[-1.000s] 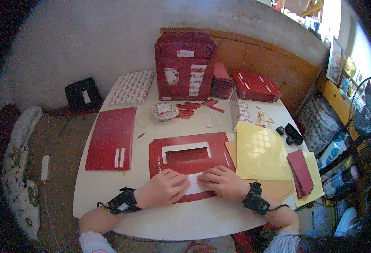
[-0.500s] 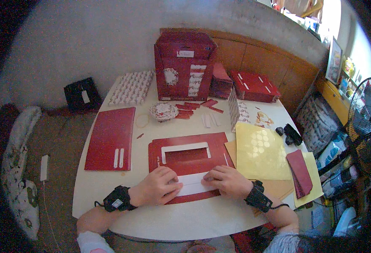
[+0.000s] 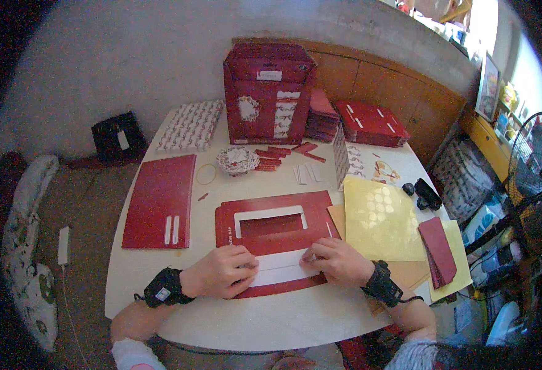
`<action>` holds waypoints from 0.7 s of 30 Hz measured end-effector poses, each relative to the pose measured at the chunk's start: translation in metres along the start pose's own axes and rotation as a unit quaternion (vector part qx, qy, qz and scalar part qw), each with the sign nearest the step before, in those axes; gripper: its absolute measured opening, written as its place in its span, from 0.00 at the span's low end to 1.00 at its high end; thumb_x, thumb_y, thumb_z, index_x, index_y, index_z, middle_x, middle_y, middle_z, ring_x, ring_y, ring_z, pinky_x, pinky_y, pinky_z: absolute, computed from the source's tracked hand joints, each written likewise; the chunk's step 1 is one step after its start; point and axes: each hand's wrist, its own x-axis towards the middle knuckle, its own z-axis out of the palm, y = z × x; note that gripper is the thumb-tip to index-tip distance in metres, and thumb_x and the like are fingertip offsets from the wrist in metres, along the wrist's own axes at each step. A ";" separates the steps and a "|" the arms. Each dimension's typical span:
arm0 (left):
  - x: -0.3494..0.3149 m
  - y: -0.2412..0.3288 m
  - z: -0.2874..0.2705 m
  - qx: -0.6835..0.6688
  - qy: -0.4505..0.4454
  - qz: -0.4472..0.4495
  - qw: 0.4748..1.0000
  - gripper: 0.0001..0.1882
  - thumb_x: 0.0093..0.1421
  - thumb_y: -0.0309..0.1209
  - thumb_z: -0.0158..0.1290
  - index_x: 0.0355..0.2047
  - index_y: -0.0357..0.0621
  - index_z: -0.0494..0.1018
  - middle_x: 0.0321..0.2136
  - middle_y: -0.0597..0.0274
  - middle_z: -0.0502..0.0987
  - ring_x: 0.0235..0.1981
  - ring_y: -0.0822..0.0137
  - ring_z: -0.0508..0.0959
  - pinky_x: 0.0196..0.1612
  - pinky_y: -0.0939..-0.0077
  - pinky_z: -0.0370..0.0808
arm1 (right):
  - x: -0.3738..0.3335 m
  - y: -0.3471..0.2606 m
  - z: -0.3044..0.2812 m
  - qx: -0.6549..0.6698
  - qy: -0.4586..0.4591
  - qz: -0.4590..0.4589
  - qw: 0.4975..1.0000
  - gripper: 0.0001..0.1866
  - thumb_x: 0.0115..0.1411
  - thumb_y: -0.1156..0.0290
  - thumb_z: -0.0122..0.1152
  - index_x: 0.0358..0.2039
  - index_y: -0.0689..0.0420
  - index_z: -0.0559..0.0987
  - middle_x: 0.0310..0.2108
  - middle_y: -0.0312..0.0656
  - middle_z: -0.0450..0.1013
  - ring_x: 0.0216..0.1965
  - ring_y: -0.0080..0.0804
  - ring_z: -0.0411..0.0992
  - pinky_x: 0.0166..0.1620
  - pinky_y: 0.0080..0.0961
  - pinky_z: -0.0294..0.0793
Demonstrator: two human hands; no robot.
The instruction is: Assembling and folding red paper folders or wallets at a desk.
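Observation:
A dark red cardboard sheet lies flat at the near middle of the table, with a white-edged rectangular opening in its upper part. Across its lower part runs a white strip with a line along its length. My left hand has curled fingers at the strip's left end. At the other end, my right hand presses its bent fingers together on the strip. Fingertips of both hands are partly hidden.
Left lies a red cardboard stack; right, yellow sheets and dark red strips. A tall red box stands behind a small paper-filled basket. Stacked red cartons sit back right. A fan stands beyond the table.
My hands have moved slightly apart along the white strip, the left one leftward and the right one rightward. More of the strip shows between them.

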 end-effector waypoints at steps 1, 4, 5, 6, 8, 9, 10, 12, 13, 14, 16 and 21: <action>0.000 0.000 0.000 0.000 0.002 0.002 1.000 0.04 0.47 0.24 0.56 0.24 0.37 0.74 0.30 0.58 0.75 0.32 0.60 0.75 0.35 0.68 0.75 | 0.000 0.001 0.001 -0.003 0.004 0.001 1.000 0.18 0.42 0.73 0.59 0.39 0.54 0.77 0.42 0.38 0.70 0.46 0.40 0.68 0.49 0.34 0.71; 0.000 0.001 -0.002 -0.001 0.003 0.002 1.000 0.03 0.47 0.24 0.56 0.23 0.37 0.73 0.30 0.58 0.74 0.32 0.59 0.76 0.35 0.68 0.75 | -0.001 0.002 -0.001 0.010 0.006 0.000 1.000 0.17 0.42 0.73 0.59 0.37 0.55 0.77 0.41 0.39 0.70 0.46 0.40 0.69 0.48 0.35 0.72; -0.001 0.000 -0.002 0.000 0.004 0.003 1.000 0.03 0.47 0.24 0.56 0.23 0.37 0.73 0.30 0.58 0.74 0.32 0.59 0.76 0.35 0.68 0.75 | -0.002 0.003 -0.001 0.009 0.005 -0.001 1.000 0.17 0.42 0.73 0.59 0.37 0.55 0.77 0.41 0.39 0.70 0.46 0.40 0.69 0.48 0.35 0.72; -0.002 -0.001 0.000 -0.010 0.009 -0.001 1.000 0.03 0.47 0.24 0.56 0.22 0.37 0.73 0.30 0.58 0.74 0.32 0.59 0.76 0.35 0.68 0.76 | -0.004 0.005 -0.001 0.006 0.014 -0.010 1.000 0.17 0.41 0.73 0.59 0.36 0.55 0.77 0.40 0.40 0.70 0.45 0.40 0.69 0.48 0.34 0.72; -0.004 -0.005 0.000 -0.021 0.013 -0.004 1.000 0.03 0.47 0.24 0.55 0.22 0.38 0.72 0.30 0.58 0.74 0.32 0.59 0.76 0.35 0.69 0.76 | -0.006 0.005 -0.002 0.003 0.023 -0.018 1.000 0.17 0.41 0.73 0.59 0.35 0.56 0.77 0.40 0.40 0.70 0.44 0.40 0.70 0.47 0.34 0.72; -0.005 -0.006 -0.001 -0.031 0.014 -0.005 0.999 0.03 0.47 0.24 0.55 0.21 0.38 0.72 0.30 0.58 0.74 0.33 0.59 0.76 0.36 0.69 0.76 | -0.005 0.004 -0.003 0.009 0.022 -0.015 1.000 0.16 0.40 0.73 0.59 0.34 0.56 0.77 0.40 0.40 0.70 0.44 0.40 0.70 0.48 0.34 0.72; -0.005 -0.007 -0.001 -0.042 0.014 -0.006 0.999 0.04 0.47 0.24 0.55 0.20 0.38 0.71 0.29 0.58 0.74 0.33 0.59 0.76 0.36 0.69 0.76 | -0.005 0.003 -0.005 0.015 0.021 -0.012 1.000 0.15 0.40 0.73 0.59 0.33 0.57 0.77 0.40 0.41 0.70 0.43 0.40 0.70 0.48 0.33 0.72; -0.006 -0.006 -0.003 -0.029 -0.003 -0.009 1.000 0.03 0.47 0.24 0.56 0.22 0.39 0.73 0.30 0.57 0.75 0.34 0.58 0.77 0.37 0.68 0.77 | -0.003 0.001 -0.008 0.020 0.008 -0.002 1.000 0.15 0.40 0.73 0.59 0.33 0.56 0.77 0.41 0.40 0.70 0.43 0.40 0.70 0.49 0.33 0.72; -0.007 -0.005 -0.004 -0.015 -0.019 -0.012 1.000 0.04 0.48 0.25 0.57 0.24 0.40 0.74 0.30 0.57 0.76 0.36 0.58 0.78 0.38 0.66 0.78 | -0.002 0.001 -0.008 0.023 -0.006 0.006 1.000 0.15 0.40 0.73 0.59 0.33 0.56 0.77 0.41 0.40 0.70 0.44 0.40 0.70 0.49 0.33 0.72; -0.006 -0.003 -0.006 -0.015 -0.020 -0.013 1.000 0.04 0.48 0.25 0.57 0.24 0.40 0.74 0.30 0.57 0.76 0.36 0.58 0.78 0.38 0.66 0.78 | -0.002 0.001 -0.008 0.025 -0.005 0.006 1.000 0.15 0.40 0.73 0.59 0.33 0.56 0.77 0.41 0.40 0.70 0.44 0.40 0.70 0.49 0.33 0.72; -0.002 -0.002 -0.009 -0.007 -0.026 0.002 1.000 0.03 0.47 0.24 0.57 0.24 0.40 0.74 0.30 0.57 0.76 0.35 0.57 0.79 0.37 0.66 0.78 | -0.002 0.001 -0.008 0.006 0.017 0.002 1.000 0.15 0.40 0.74 0.59 0.33 0.55 0.77 0.41 0.40 0.70 0.44 0.40 0.69 0.49 0.33 0.71; -0.004 -0.006 -0.005 -0.011 -0.025 0.005 1.000 0.03 0.46 0.24 0.57 0.23 0.40 0.74 0.30 0.56 0.76 0.34 0.57 0.79 0.37 0.67 0.78 | -0.003 0.001 -0.011 0.008 0.009 0.017 1.000 0.17 0.37 0.78 0.57 0.33 0.55 0.77 0.42 0.38 0.71 0.46 0.39 0.69 0.48 0.34 0.71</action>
